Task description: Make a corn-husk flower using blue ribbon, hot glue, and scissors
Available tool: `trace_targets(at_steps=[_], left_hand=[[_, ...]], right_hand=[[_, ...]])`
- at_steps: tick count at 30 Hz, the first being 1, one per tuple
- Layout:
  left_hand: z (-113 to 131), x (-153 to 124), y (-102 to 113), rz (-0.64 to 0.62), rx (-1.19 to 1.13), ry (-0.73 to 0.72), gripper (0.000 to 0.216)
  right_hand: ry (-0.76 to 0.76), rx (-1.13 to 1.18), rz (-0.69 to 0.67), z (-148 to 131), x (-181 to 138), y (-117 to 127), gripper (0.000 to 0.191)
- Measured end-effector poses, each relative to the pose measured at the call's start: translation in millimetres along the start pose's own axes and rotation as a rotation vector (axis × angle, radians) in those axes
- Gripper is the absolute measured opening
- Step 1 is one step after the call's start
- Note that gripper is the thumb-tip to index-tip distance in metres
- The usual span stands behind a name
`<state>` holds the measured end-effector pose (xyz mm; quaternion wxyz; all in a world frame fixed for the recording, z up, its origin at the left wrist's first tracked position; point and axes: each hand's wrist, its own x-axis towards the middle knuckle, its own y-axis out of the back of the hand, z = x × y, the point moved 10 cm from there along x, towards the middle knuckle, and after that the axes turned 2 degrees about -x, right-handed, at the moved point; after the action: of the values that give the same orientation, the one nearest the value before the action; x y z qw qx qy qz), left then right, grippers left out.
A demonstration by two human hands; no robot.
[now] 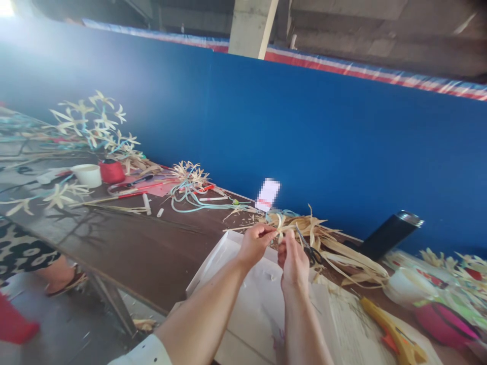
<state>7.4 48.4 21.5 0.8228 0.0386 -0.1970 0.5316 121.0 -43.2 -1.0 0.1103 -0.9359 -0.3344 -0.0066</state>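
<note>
A small pale corn-husk flower (280,221) with narrow petals is held above the rear part of a white tray. My left hand (255,244) pinches it from the left between thumb and finger. Close by on the right, my right hand (296,261) is closed, its fingertips at the flower's right petals; part of its grip is hidden. Black-handled scissors (315,256) lie just beyond my right hand, against a heap of dry corn husks (315,230). The white tray (213,261) lies under both forearms.
A black flask (391,235) leans at the right, near a yellow glue gun (393,332) and a pink pouch (445,324). Left along the table are blue-stemmed husk flowers (190,175), a white cup (87,176) and red thread (112,172). A blue partition (304,137) stands behind. Someone's leg (61,274) shows lower left.
</note>
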Motion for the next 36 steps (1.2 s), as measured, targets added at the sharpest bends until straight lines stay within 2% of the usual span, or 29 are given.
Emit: trace_targets(at_steps=[3,5,10,13,20,24,36], left_hand=[[-4.6,-1.0,-4.0,-0.059,-0.019,0.056,0.020],[-6.3,-2.3,-10.2,-0.132,-0.023,0.068,0.020],[-8.8,-6.0,-23.2,-0.277,-0.002,0.078,0.019],[-9.3,-6.6,-26.9,-0.316,0.014,0.076,0.019],[-12.8,-7.3,-30.1,-0.335,-0.011,0.118,0.019],[-10.5,-7.7,-31.5,-0.349,-0.009,0.083,0.020],[-4.0,-9.5,-33.4,-0.370,-0.042,0.034,0.018]], right_hand=[[-0.033,0.135,0.130,0.3,3.5,17.5,0.045],[-0.056,0.220,0.155,0.2,5.7,22.9,0.045],[-0.133,0.284,0.019,2.7,8.8,12.1,0.038],[-0.123,0.284,-0.002,3.1,9.8,10.4,0.032],[-0.120,0.284,0.028,7.0,13.7,17.0,0.025],[-0.152,0.292,0.032,9.3,13.7,17.2,0.023],[-0.351,0.518,-0.158,22.3,9.0,-4.6,0.023]])
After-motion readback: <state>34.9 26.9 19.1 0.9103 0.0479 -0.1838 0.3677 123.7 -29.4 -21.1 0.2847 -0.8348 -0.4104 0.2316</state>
